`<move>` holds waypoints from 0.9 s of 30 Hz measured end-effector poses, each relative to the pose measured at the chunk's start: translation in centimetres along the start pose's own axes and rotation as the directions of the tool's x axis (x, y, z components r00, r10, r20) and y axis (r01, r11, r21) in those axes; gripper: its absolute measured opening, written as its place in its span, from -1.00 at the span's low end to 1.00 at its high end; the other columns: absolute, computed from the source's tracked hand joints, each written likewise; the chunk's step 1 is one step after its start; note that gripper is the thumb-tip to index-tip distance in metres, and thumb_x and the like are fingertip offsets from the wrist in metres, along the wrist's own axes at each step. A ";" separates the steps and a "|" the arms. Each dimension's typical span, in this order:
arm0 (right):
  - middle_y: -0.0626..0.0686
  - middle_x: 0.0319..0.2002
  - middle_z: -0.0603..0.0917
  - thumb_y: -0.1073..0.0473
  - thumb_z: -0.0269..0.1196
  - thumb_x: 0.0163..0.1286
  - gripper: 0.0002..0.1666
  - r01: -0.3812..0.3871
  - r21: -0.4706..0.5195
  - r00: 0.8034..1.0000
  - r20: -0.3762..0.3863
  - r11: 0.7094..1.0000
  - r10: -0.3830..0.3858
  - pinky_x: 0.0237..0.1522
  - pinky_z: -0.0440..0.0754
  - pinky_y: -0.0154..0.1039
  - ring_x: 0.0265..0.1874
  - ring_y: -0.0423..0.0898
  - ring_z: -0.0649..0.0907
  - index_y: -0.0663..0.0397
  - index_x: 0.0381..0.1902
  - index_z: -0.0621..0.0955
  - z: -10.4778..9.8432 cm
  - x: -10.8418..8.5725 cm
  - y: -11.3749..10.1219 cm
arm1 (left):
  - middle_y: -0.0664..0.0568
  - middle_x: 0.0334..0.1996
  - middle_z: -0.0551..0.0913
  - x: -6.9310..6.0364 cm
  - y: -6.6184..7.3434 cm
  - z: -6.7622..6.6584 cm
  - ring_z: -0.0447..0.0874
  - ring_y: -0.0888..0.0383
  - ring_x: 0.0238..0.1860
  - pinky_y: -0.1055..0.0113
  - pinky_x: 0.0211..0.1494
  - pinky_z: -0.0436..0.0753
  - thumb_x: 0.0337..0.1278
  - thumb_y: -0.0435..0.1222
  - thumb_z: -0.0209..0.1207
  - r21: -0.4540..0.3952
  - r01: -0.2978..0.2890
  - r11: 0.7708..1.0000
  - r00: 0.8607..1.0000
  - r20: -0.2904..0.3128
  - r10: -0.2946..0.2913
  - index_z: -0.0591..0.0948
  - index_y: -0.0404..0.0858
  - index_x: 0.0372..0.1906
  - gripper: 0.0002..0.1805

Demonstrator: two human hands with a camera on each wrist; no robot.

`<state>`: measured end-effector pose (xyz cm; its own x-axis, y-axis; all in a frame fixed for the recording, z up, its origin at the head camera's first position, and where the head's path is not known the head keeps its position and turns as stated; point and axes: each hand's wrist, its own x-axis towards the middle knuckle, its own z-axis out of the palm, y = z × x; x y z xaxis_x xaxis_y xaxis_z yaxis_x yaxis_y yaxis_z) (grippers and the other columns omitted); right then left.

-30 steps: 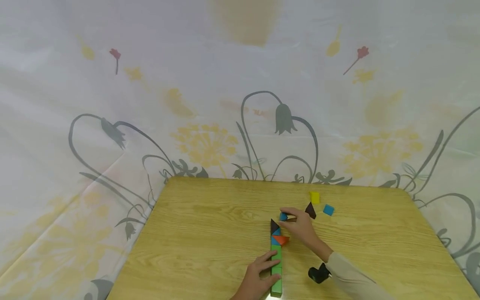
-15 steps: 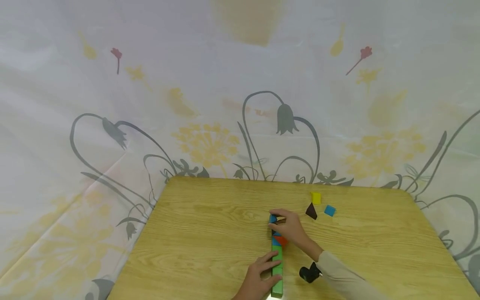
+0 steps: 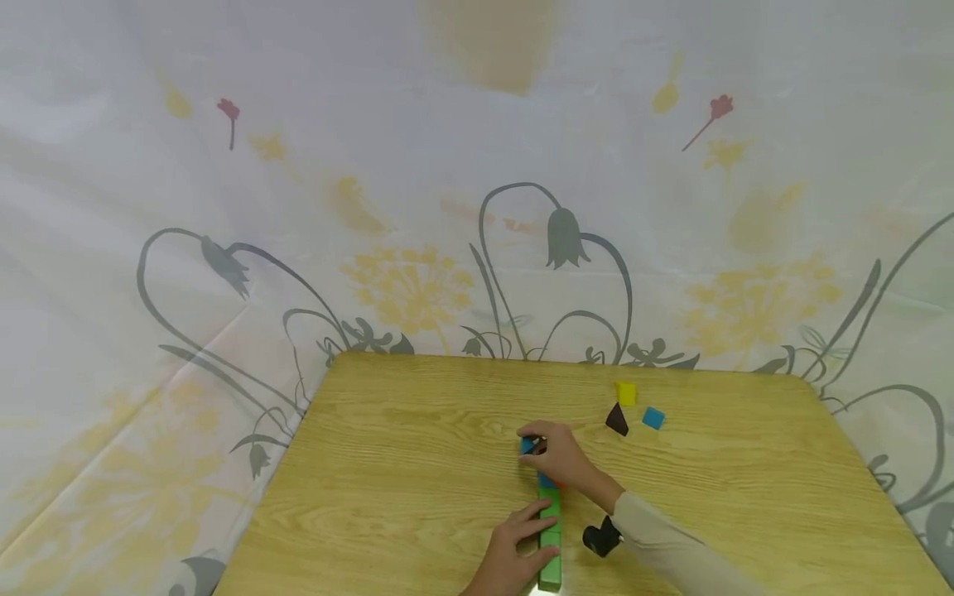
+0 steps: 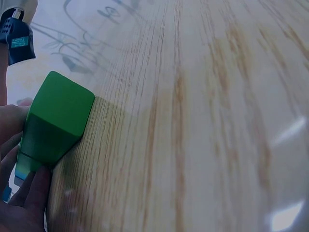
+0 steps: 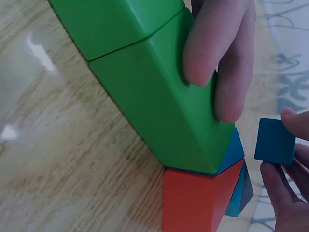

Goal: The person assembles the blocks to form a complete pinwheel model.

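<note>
A row of toy blocks runs away from me on the table: green blocks [image 3: 550, 571] nearest, then a blue block [image 5: 231, 155], an orange triangular block [image 5: 195, 195] and a dark piece [image 5: 247, 187]. My left hand [image 3: 513, 542] rests against the green blocks, fingers spread and fairly straight along their top and side. Beyond the row's far end, my right hand [image 3: 562, 455] pinches a small blue block [image 5: 275, 141] between thumb and fingertips. In the right wrist view this block shows a square face, apart from the row. The right hand covers part of the far pieces in the head view.
On the wood-grain table [image 3: 402, 463], a yellow block [image 3: 626, 393], a dark triangular block [image 3: 617, 420] and a blue block [image 3: 653, 418] lie at the back right. A black device [image 3: 601, 538] sits at my right wrist. A flower-patterned sheet [image 3: 417, 207] hangs behind.
My right hand has carried the small blue block left from the row's right side, past its far end. The left hand stays on the green blocks.
</note>
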<state>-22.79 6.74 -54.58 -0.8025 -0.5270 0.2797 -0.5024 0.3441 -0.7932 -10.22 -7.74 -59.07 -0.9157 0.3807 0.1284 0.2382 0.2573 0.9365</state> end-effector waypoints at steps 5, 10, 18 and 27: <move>0.29 -0.12 0.63 0.41 0.38 0.12 -0.61 0.000 -0.002 0.998 0.069 1.000 0.000 -0.31 0.64 -0.34 -0.27 0.06 0.66 0.42 -0.06 0.60 0.4 0.7 -0.1 | 0.10 0.31 0.38 0.0 0.1 0.0 0.27 -0.05 0.32 0.11 0.27 0.38 0.21 -0.02 0.16 0.003 0.013 1.000 1.000 -0.001 -0.013 0.56 -0.19 0.18 -0.50; 0.18 -0.19 0.64 0.35 0.40 0.11 -0.65 0.016 -0.085 0.989 0.146 0.996 -0.003 -0.26 0.63 -0.31 -0.23 0.05 0.64 0.38 -0.13 0.63 0.7 1.7 0.1 | 0.10 0.30 0.38 0.0 0.0 0.1 0.27 -0.05 0.32 0.15 0.27 0.38 0.22 -0.01 0.15 0.018 -0.002 1.000 1.000 -0.009 0.003 0.56 -0.17 0.18 -0.50; 0.11 -0.37 0.66 0.40 0.42 0.02 -0.81 0.083 -0.225 0.981 0.191 0.971 -0.040 -0.44 0.57 -0.32 -0.45 -0.10 0.60 0.36 -0.35 0.68 0.9 3.0 -0.2 | 0.07 0.30 0.39 0.0 -0.1 0.2 0.28 -0.06 0.31 0.16 0.26 0.40 0.23 -0.04 0.16 0.028 -0.025 0.999 1.000 -0.010 0.026 0.56 -0.15 0.18 -0.53; 0.05 -0.41 0.70 0.38 0.38 0.12 -0.97 0.124 -0.250 0.961 0.271 0.960 -0.054 -0.38 0.60 -0.34 -0.42 -0.09 0.64 0.22 -0.48 0.72 -0.3 4.0 -0.9 | 0.06 0.30 0.39 -0.1 0.2 0.1 0.29 -0.08 0.31 0.17 0.27 0.39 0.23 -0.07 0.17 0.019 -0.017 1.000 1.000 -0.014 0.017 0.56 -0.18 0.17 -0.53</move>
<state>-25.65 4.54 -52.59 -0.6574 -0.7353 0.1649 -0.6623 0.4593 -0.5920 -10.10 -7.66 -58.91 -0.9162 0.3721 0.1489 0.2595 0.2677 0.9279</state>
